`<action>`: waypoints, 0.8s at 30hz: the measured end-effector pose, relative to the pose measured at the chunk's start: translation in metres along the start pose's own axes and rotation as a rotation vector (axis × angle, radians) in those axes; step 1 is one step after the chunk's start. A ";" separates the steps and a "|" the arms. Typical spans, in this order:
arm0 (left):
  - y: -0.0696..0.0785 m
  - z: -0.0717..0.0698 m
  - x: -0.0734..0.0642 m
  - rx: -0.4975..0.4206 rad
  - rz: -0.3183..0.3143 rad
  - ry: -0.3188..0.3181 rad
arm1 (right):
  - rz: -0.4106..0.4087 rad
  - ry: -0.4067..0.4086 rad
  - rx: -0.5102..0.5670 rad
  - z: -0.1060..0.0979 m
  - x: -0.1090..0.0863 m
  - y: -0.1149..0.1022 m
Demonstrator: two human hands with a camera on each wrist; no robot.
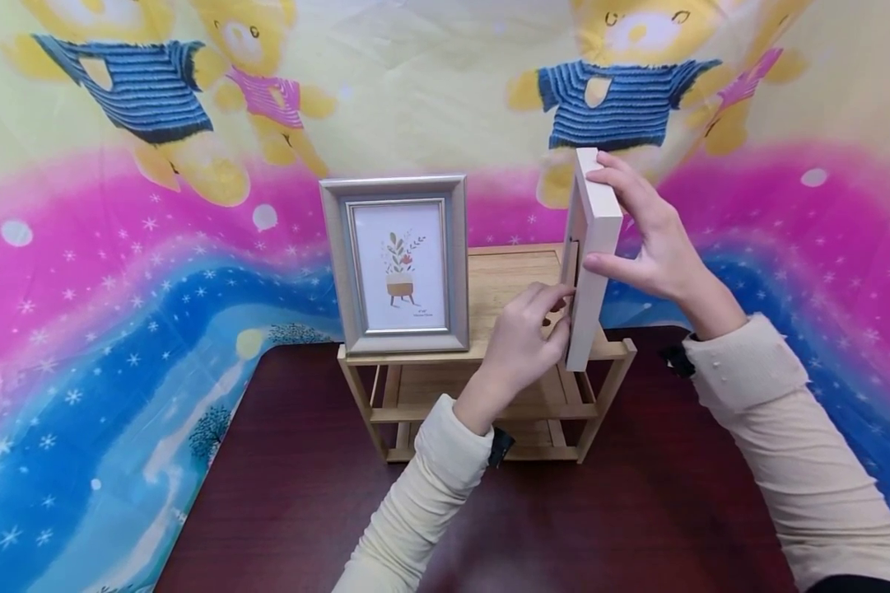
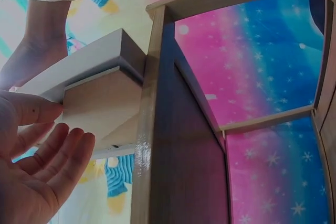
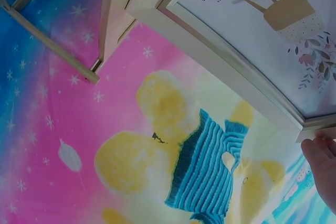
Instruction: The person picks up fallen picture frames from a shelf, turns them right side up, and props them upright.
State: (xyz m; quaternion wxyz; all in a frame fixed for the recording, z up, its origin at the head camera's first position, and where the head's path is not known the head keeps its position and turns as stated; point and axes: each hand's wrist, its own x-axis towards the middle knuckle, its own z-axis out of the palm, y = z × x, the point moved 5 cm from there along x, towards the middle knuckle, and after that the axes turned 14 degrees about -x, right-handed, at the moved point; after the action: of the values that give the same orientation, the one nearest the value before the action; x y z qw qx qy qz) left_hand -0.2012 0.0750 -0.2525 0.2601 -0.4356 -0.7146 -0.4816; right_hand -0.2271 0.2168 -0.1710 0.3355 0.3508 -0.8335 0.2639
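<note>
A picture frame [image 1: 591, 317] stands edge-on at the right front of a wooden shelf rack [image 1: 514, 284], its back turned left. My right hand [image 1: 655, 247] grips its pale outer edge, fingers at the top corner and thumb lower down. My left hand [image 1: 522, 338] is at the back, where thumb and index finger pinch the edge of the tan backing piece [image 2: 102, 103]; the fingertips are partly hidden. The right wrist view shows the front of the frame, with a potted-plant print [image 3: 252, 40]. A second, silver-grey picture frame [image 1: 455, 272] stands upright on the rack's left side, facing me.
The rack has lower tiers [image 1: 482, 412] and rests on a dark red-brown table [image 1: 304, 494]. Close behind hangs a colourful cloth [image 1: 415, 99] printed with bears and snowflakes. Both sleeves [image 1: 430, 478] carry a dark wrist device.
</note>
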 end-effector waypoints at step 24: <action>-0.008 -0.008 0.001 0.223 -0.199 -0.069 | 0.005 0.007 0.023 0.001 0.000 -0.001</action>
State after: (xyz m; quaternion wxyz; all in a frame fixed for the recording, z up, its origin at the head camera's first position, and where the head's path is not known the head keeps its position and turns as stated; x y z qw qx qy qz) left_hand -0.2091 0.0665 -0.2526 0.2330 -0.3475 -0.8117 -0.4074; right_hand -0.2265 0.2157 -0.1719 0.3338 0.3515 -0.8301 0.2755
